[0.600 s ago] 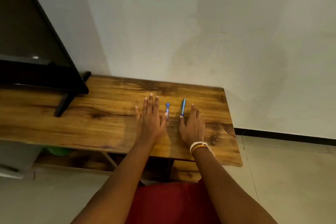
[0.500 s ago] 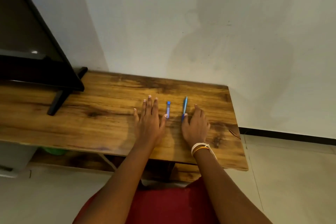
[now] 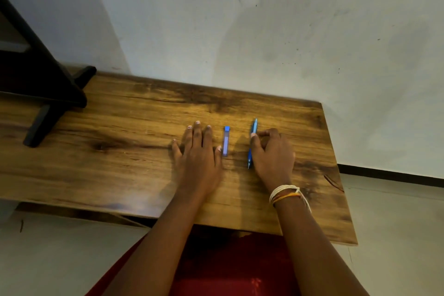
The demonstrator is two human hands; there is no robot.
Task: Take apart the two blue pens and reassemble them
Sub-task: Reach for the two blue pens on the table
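Two blue pens lie side by side on the wooden table (image 3: 115,166), both pointing away from me. The shorter, paler left pen (image 3: 226,142) lies free between my hands. My left hand (image 3: 199,158) rests flat on the wood, palm down with its fingers spread, and its thumb tip is just beside that pen. The slimmer right pen (image 3: 254,126) lies along the left side of my right hand (image 3: 274,156). That hand's fingers are curled and its thumb and forefinger pinch the pen's barrel. The pen's lower part is partly hidden by the hand.
A black TV (image 3: 36,79) on a black stand foot (image 3: 38,127) occupies the table's far left. A pale wall runs right behind the table. The table's right edge (image 3: 336,175) drops off to a tiled floor. My red clothing shows below the near edge.
My right hand went from lying flat beside the right pen to curling its fingers and pinching it. My left hand stayed flat. The camera moved closer.
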